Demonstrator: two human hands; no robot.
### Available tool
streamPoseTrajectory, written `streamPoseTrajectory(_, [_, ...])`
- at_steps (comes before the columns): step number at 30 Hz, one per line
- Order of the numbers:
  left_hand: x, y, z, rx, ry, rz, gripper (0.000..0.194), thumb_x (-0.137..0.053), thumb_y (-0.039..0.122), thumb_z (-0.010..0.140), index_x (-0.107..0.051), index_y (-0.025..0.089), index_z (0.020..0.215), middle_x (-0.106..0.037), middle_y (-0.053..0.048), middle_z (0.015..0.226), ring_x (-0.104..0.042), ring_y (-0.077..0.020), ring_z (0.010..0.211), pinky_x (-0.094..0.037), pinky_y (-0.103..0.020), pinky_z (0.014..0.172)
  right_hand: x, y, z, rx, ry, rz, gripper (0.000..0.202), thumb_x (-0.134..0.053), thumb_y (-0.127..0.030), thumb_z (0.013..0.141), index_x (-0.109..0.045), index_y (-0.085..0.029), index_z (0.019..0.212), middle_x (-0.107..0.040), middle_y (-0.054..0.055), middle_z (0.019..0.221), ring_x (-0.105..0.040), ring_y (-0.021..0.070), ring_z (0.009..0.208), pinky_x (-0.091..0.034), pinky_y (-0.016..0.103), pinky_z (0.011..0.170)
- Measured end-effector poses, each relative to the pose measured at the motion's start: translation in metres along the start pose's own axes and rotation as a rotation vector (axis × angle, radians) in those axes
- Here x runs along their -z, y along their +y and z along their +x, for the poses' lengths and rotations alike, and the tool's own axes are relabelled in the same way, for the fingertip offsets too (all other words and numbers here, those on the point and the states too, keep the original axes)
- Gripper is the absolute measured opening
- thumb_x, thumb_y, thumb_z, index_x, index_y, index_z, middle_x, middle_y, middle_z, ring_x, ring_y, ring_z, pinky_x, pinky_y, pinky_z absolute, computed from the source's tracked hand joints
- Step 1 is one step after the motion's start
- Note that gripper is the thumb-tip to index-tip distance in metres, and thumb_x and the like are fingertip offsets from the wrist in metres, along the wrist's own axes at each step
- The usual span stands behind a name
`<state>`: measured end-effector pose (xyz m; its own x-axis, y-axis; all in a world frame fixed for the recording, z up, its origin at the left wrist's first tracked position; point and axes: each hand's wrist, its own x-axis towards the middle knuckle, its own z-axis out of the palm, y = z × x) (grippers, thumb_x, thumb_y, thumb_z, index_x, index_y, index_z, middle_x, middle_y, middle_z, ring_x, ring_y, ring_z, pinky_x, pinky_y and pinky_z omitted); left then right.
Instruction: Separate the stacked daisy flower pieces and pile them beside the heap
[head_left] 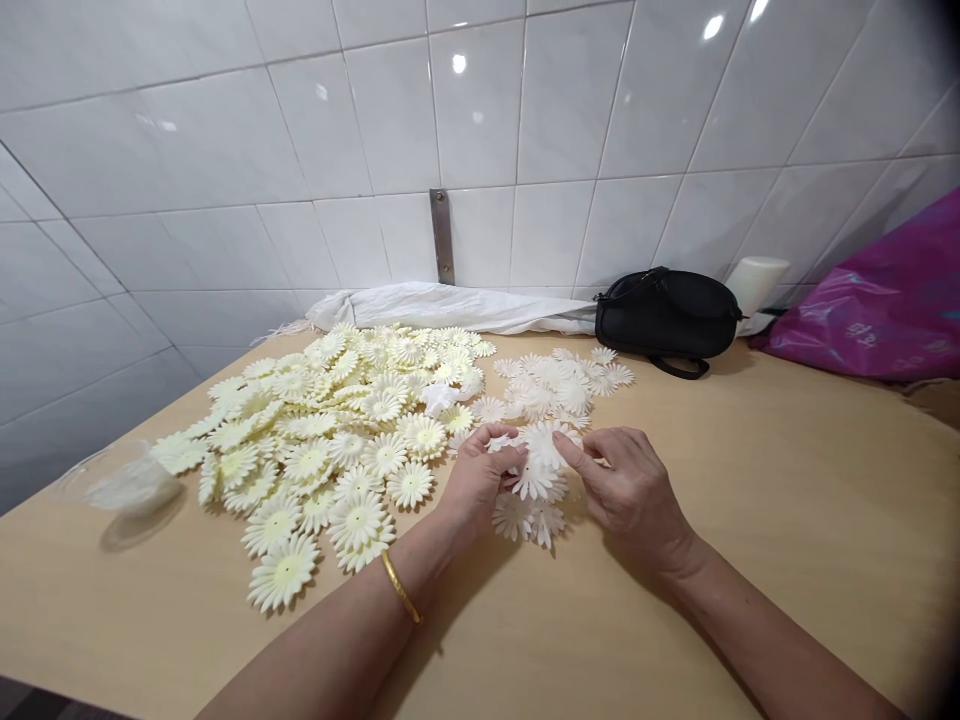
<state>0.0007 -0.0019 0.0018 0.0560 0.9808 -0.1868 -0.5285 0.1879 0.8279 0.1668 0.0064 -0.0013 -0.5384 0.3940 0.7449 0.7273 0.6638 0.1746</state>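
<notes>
Between my two hands are white artificial daisy heads (536, 475), thin and many-petalled. My left hand (480, 470), with a gold bangle on its wrist, pinches them from the left side. From the right, the thumb and fingers of my right hand (637, 490) close on the edge of the upper petals. More white petals hang just below, close over the table; whether they are held or lying there I cannot tell. Behind my hands lies a small pile of flat white flowers (555, 385). To the left spreads a big heap of pale yellow flowers (315, 440).
On the wooden table (787, 480), a clear plastic cup (131, 485) lies at the far left. Along the tiled wall rests a white cloth bundle (465, 308). A black zip case (667, 315), a white cylinder (757, 285) and a purple bag (870, 300) stand back right.
</notes>
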Motion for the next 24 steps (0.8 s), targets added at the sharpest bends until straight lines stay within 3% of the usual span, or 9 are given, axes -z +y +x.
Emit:
streamPoseTrajectory(4, [0.000,-0.001,-0.001,0.020,-0.133,0.075,0.028,-0.070,0.035,0.059,-0.056,0.013,0.070,-0.053,0.001,0.054,-0.044,-0.0064,0.041,-0.032,-0.020,0.041,-0.001,-0.003,0.000,0.032,-0.049,0.039,0.038,-0.041,-0.005,0.075,-0.058,-0.018,0.106,-0.052,0.007,0.075,-0.044,0.0192,0.073,-0.037,0.034,0.069])
streamPoseTrajectory(7, [0.002,-0.004,0.000,0.019,-0.135,0.160,0.028,-0.072,0.031,0.056,-0.055,0.013,0.067,-0.051,0.002,0.052,-0.039,-0.0047,0.039,-0.028,-0.019,0.039,-0.001,-0.005,-0.001,-0.034,-0.068,0.116,0.038,-0.040,-0.006,0.077,-0.057,-0.018,0.109,-0.053,0.007,0.075,-0.046,0.0198,0.074,-0.037,0.035,0.070])
streamPoseTrajectory(10, [0.005,-0.004,0.004,-0.062,-0.060,0.234,0.026,-0.069,0.032,0.060,-0.051,0.015,0.065,-0.045,0.005,0.048,-0.036,-0.0036,0.037,-0.027,-0.018,0.038,-0.002,-0.004,0.000,-0.378,-0.026,0.328,0.027,-0.042,-0.015,0.080,-0.058,-0.018,0.102,-0.056,0.007,0.078,-0.050,0.0190,0.073,-0.039,0.032,0.067])
streamPoseTrajectory(14, [0.006,-0.003,0.006,-0.134,-0.008,0.308,0.028,-0.063,0.038,0.065,-0.045,0.016,0.061,-0.042,0.006,0.047,-0.036,-0.0040,0.036,-0.027,-0.017,0.037,-0.005,0.003,0.001,-1.004,-0.043,0.922,0.019,-0.053,-0.033,0.075,-0.056,-0.019,0.086,-0.052,0.000,0.067,-0.048,0.0134,0.057,-0.037,0.025,0.050])
streamPoseTrajectory(16, [0.005,-0.004,0.006,-0.155,0.005,0.333,0.030,-0.061,0.040,0.067,-0.043,0.017,0.060,-0.042,0.006,0.045,-0.034,-0.0040,0.034,-0.026,-0.017,0.035,-0.007,0.006,0.000,-1.193,-0.043,1.215,0.025,-0.060,-0.031,0.068,-0.055,-0.019,0.089,-0.053,0.000,0.067,-0.047,0.0115,0.055,-0.037,0.023,0.049])
streamPoseTrajectory(20, [0.004,-0.005,0.007,-0.153,-0.033,0.339,0.028,-0.059,0.041,0.068,-0.044,0.017,0.062,-0.043,0.005,0.046,-0.037,-0.0048,0.034,-0.028,-0.018,0.036,-0.010,0.011,0.001,-1.345,-0.024,1.530,0.028,-0.059,-0.018,0.059,-0.059,-0.020,0.087,-0.053,0.001,0.067,-0.048,0.0124,0.059,-0.043,0.025,0.055])
streamPoseTrajectory(24, [0.005,-0.006,0.007,-0.161,-0.037,0.316,0.025,-0.060,0.038,0.067,-0.046,0.017,0.065,-0.043,0.005,0.047,-0.036,-0.0046,0.036,-0.028,-0.017,0.038,-0.001,0.008,0.006,-1.321,-0.014,1.793,0.016,-0.053,-0.018,0.059,-0.060,-0.019,0.073,-0.044,-0.001,0.057,-0.042,0.0103,0.051,-0.045,0.030,0.060])
